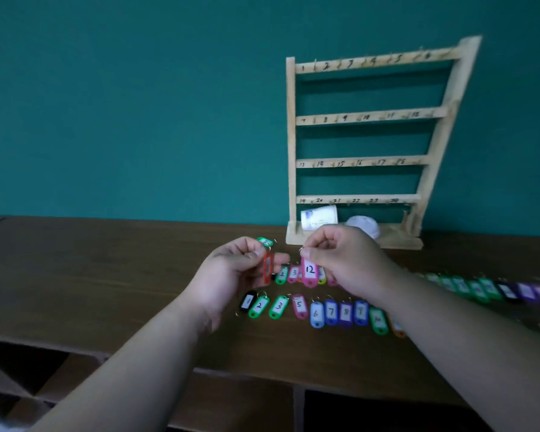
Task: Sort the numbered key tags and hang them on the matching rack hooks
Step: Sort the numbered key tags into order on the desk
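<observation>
My right hand (340,260) pinches the ring of a pink tag marked 12 (309,271), which hangs above the table. My left hand (231,269) holds a red tag (268,267) by its ring, edge on, its number hidden; a green tag (265,241) sits at its fingertips. A near row of coloured tags numbered from 1 upward (315,311) lies on the brown table (106,275). A second row (290,273) lies behind it, partly hidden by my hands. The wooden rack (368,145) stands at the back, its four numbered bars bare of tags.
A blurred line of green, black and purple tags (493,288) runs off to the right. A white cup (320,216) on its side and a white lump (365,226) lie at the rack's base. Open shelf compartments (371,410) show below the table edge. A teal wall is behind.
</observation>
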